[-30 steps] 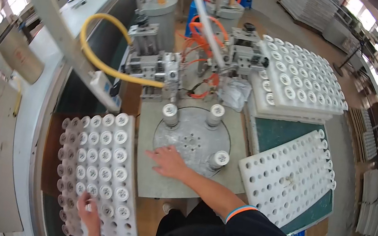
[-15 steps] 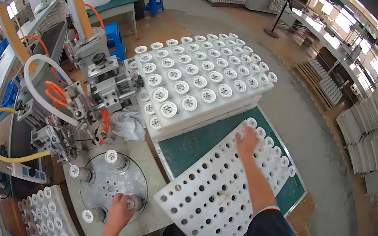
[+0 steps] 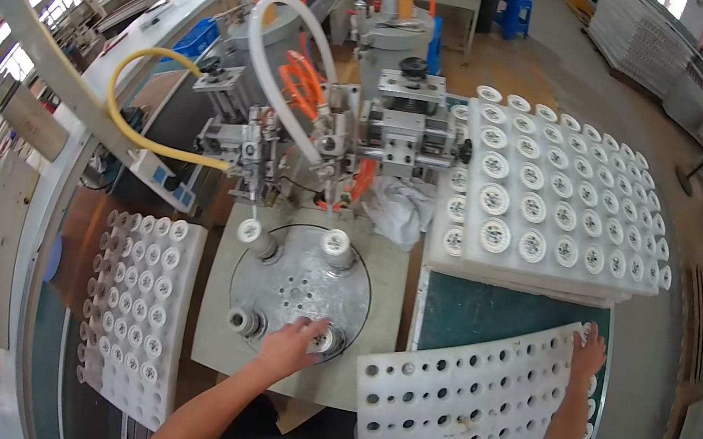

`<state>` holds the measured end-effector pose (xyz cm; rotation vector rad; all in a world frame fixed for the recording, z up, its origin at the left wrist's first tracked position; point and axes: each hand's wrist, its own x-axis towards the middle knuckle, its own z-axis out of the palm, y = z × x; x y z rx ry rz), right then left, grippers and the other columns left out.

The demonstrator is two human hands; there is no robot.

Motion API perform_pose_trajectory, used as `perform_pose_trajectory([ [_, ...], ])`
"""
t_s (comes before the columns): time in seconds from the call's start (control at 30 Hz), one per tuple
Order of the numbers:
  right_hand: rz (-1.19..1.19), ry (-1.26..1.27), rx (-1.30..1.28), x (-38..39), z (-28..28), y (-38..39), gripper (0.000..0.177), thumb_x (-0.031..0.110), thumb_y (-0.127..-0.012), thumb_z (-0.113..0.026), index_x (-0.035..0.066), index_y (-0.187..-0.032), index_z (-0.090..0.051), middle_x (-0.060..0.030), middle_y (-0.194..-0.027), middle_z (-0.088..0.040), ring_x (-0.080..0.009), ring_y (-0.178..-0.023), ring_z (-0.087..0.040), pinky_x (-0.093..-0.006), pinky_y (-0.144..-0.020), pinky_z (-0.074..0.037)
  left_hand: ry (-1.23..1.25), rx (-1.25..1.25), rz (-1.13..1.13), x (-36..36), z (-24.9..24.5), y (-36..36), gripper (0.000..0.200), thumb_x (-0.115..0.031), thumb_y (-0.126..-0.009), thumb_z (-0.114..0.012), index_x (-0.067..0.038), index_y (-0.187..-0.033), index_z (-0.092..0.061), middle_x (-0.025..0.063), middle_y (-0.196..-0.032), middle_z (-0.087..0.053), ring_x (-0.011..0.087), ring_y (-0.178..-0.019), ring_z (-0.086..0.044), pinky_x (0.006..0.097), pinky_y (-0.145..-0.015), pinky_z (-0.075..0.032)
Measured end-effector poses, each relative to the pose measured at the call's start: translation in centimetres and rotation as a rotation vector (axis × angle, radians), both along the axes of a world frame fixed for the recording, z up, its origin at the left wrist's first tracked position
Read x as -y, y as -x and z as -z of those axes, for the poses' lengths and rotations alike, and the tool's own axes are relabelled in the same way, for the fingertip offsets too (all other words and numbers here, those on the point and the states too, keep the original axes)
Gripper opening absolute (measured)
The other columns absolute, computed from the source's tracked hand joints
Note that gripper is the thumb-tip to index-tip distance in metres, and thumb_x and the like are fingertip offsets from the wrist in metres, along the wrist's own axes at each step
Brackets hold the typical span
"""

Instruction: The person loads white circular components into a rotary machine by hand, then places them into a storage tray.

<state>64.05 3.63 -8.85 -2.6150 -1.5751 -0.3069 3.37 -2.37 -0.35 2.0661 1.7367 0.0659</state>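
Observation:
My left hand (image 3: 291, 347) reaches onto the round metal turntable (image 3: 303, 265), fingers closed about a white lamp cup (image 3: 318, 343) at the front-right holder. How deep that cup sits is hidden by the fingers. White cups also top the two back holders; the front-left holder (image 3: 244, 323) shows a smaller round top. My right hand (image 3: 588, 353) is at the far right corner of a white perforated foam tray (image 3: 460, 403), fingers bent around a lamp cup (image 3: 584, 332) there. Other cups stand along that edge, partly hidden by my right arm.
A stacked foam tray (image 3: 507, 268) full of lamp cups stands at the back right. Another filled tray (image 3: 182, 284) lies left of the turntable. A pneumatic machine (image 3: 405, 130) with hoses overhangs the turntable's back. A white cloth (image 3: 400, 209) lies beside it.
The view has swung toward the machine, so the turntable and trays appear shifted. My left hand stays at the front-right holder, and my right hand at the perforated tray's far corner.

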Motion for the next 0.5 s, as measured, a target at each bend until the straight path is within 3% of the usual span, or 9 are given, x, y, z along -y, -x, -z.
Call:
perform_pose_trajectory([
  [0.17, -0.010, -0.142, 0.042, 1.4, -2.4, 4.6, 0.053, 0.030, -0.080, -0.067, 0.016, -0.129, -0.050, -0.0111, -0.104, -0.057, -0.0306, -0.096, -0.055, -0.0445, -0.079, -0.043, -0.041, 0.038, 0.027, 1.7, -1.2, 2.2, 0.065, -0.024, -0.070, -0.073, -0.021, -0.130, -0.046, 0.0083, -0.101, -0.057, 0.0295, -0.091, -0.061, 0.0412, -0.072, -0.052],
  [0.23, -0.121, -0.474, -0.159, 2.5, -2.1, 9.1, 0.052, 0.022, -0.079, -0.069, 0.013, -0.127, -0.052, -0.0102, -0.105, -0.059, -0.0295, -0.098, -0.056, -0.0409, -0.079, -0.043, -0.010, 0.194, -0.112, 3.7, -2.1, 3.9, 0.063, -0.026, -0.071, -0.073, -0.021, -0.128, -0.048, 0.0091, -0.102, -0.057, 0.0305, -0.091, -0.060, 0.0415, -0.072, -0.051],
  [0.3, -0.211, -0.432, -0.485, 3.4, -3.2, 18.4, 0.052, 0.014, -0.077, -0.071, 0.009, -0.125, -0.053, -0.0101, -0.104, -0.060, -0.0286, -0.100, -0.056, -0.0395, -0.082, -0.043, 0.003, 0.225, -0.183, 6.4, -1.9, 5.8, 0.063, -0.026, -0.071, -0.073, -0.022, -0.129, -0.047, 0.0095, -0.103, -0.057, 0.0312, -0.092, -0.060, 0.0417, -0.072, -0.051],
  [0.33, -0.437, -0.545, -0.474, 3.8, -2.3, 23.5, 0.053, 0.010, -0.075, -0.071, 0.006, -0.125, -0.053, -0.0110, -0.104, -0.060, -0.0282, -0.100, -0.056, -0.0398, -0.086, -0.043, 0.017, 0.241, -0.247, 7.9, -1.9, 7.0, 0.063, -0.026, -0.072, -0.073, -0.022, -0.129, -0.047, 0.0098, -0.103, -0.057, 0.0318, -0.092, -0.060, 0.0419, -0.073, -0.051],
  [0.37, -0.594, -0.438, -0.526, 4.4, -3.8, 29.4, 0.053, 0.010, -0.074, -0.071, 0.005, -0.123, -0.053, -0.0132, -0.109, -0.060, -0.0292, -0.098, -0.055, -0.0388, -0.089, -0.042, 0.023, 0.236, -0.271, 9.2, -1.9, 8.4, 0.063, -0.026, -0.072, -0.073, -0.022, -0.129, -0.047, 0.0098, -0.103, -0.057, 0.0318, -0.092, -0.060, 0.0419, -0.073, -0.051],
  [0.4, -0.578, -0.300, -0.919, 5.0, -3.7, 35.0, 0.053, 0.010, -0.073, -0.072, 0.004, -0.122, -0.053, -0.0131, -0.110, -0.059, -0.0298, -0.098, -0.055, -0.0396, -0.089, -0.042, 0.057, 0.245, -0.307, 10.7, -1.9, 9.7, 0.064, -0.026, -0.072, -0.073, -0.022, -0.129, -0.047, 0.0098, -0.104, -0.057, 0.0320, -0.092, -0.060, 0.0420, -0.074, -0.051],
  [0.43, -0.720, -0.183, -0.829, 5.5, -5.3, 40.5, 0.052, 0.015, -0.074, -0.071, 0.007, -0.123, -0.053, -0.0130, -0.108, -0.058, -0.0310, -0.099, -0.054, -0.0403, -0.088, -0.042, 0.092, 0.257, -0.343, 12.2, -1.9, 11.0, 0.064, -0.025, -0.072, -0.073, -0.023, -0.130, -0.046, 0.0097, -0.105, -0.057, 0.0321, -0.093, -0.060, 0.0421, -0.074, -0.050],
  [0.5, -0.932, -0.043, -0.968, 5.9, -7.0, 50.2, 0.055, 0.022, -0.075, -0.071, 0.011, -0.125, -0.052, -0.0125, -0.108, -0.056, -0.0303, -0.098, -0.054, -0.0396, -0.086, -0.042, 0.076, 0.272, -0.396, 15.1, -2.4, 13.7, 0.064, -0.026, -0.072, -0.073, -0.023, -0.130, -0.047, 0.0101, -0.105, -0.057, 0.0320, -0.093, -0.060, 0.0422, -0.075, -0.050],
])
